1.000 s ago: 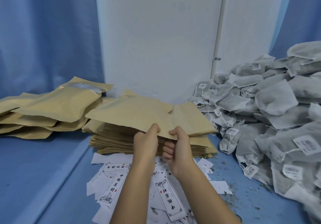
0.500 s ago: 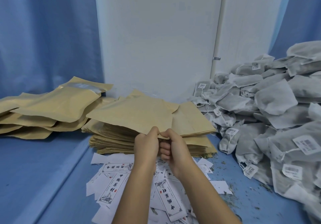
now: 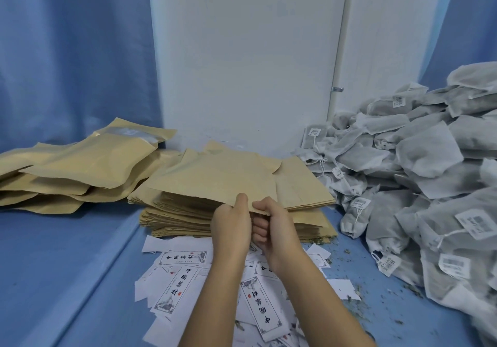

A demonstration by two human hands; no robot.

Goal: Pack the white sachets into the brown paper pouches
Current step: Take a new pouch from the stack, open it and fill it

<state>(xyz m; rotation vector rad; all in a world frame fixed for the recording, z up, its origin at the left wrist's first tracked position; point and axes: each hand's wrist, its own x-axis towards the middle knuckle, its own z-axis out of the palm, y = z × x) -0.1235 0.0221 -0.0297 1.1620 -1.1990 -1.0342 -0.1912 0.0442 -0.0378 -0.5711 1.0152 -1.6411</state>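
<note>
A flat brown paper pouch is lifted off the stack of empty pouches in the middle. My left hand and my right hand sit side by side and pinch the pouch's near edge, thumbs on top, fingers curled beneath. A big heap of white sachets with tags on strings lies at the right. Filled, puffy brown pouches are piled at the left.
Loose white printed labels are scattered on the blue table under my forearms. Green crumbs lie near the sachet heap. A white wall panel and blue curtains stand behind.
Both hands stay pinched on the pouch's near edge and have drawn closer together. The pouch has shifted slightly toward me and lies a little lower over the stack.
</note>
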